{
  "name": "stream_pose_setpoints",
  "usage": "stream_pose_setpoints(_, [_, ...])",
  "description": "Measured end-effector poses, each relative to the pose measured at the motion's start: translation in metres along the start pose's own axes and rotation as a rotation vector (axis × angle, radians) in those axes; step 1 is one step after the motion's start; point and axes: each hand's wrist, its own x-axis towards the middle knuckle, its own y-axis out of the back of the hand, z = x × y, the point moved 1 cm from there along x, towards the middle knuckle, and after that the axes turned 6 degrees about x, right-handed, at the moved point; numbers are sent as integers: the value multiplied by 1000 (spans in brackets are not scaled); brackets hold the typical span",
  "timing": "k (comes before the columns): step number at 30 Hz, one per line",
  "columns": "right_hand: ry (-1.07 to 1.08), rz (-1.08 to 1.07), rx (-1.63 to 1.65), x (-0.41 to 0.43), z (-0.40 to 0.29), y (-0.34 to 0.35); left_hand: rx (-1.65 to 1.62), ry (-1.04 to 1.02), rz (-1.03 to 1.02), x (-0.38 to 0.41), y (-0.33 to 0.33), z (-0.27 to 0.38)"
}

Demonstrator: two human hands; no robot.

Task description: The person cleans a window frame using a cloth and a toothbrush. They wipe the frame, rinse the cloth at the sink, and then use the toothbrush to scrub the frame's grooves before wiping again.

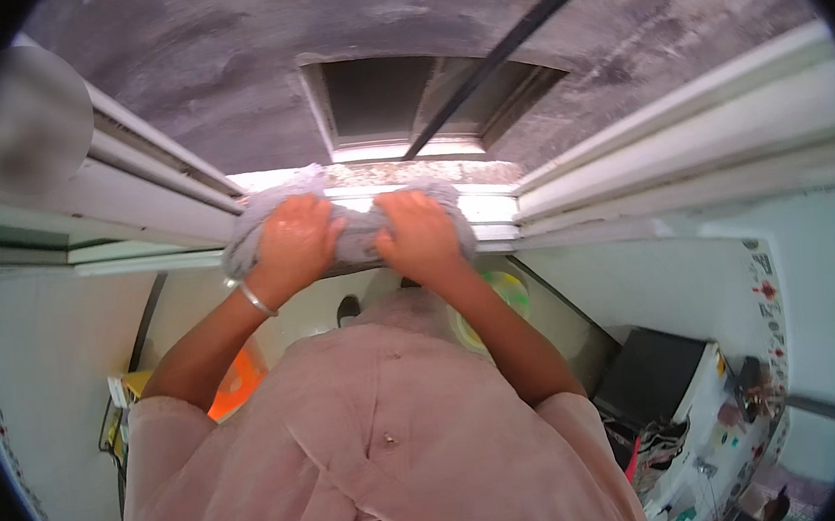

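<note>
A bunched grey cloth (pixel 359 236) lies over the white sill tracks of a window frame (pixel 492 208). My left hand (pixel 297 242), with a silvery bangle at the wrist, grips the cloth's left part. On its right part, my right hand (pixel 419 234) is closed over the fabric, thumb turned inward. Between the two hands the cloth is folded and thick, and its left end reaches up to the rough outer ledge (pixel 424 172).
White frame sides (pixel 676 130) flank the opening. Outside, a dark bar (pixel 515 25) crosses before a grey wall with a window (pixel 379 98). Below are an orange plastic item (pixel 237 383), a green and yellow round item (pixel 507 293) and a dark-topped box-like object (pixel 651 374).
</note>
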Motion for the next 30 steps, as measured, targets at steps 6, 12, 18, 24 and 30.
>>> stream_pose_setpoints(6, [109,146,-104,-24,16,6,-208,-46,198,26,-34,50])
stream_pose_setpoints(12, [-118,374,208,-33,42,30,-771,213,243,57,-47,85])
stream_pose_setpoints(18, [65,717,606,57,-34,92,-1212,180,715,122,38,70])
stream_pose_setpoints(24, [66,573,324,119,7,101,-152,114,277,153,58,-9])
stream_pose_setpoints(30, [240,641,680,136,-62,119,-491,182,751,141,116,-9])
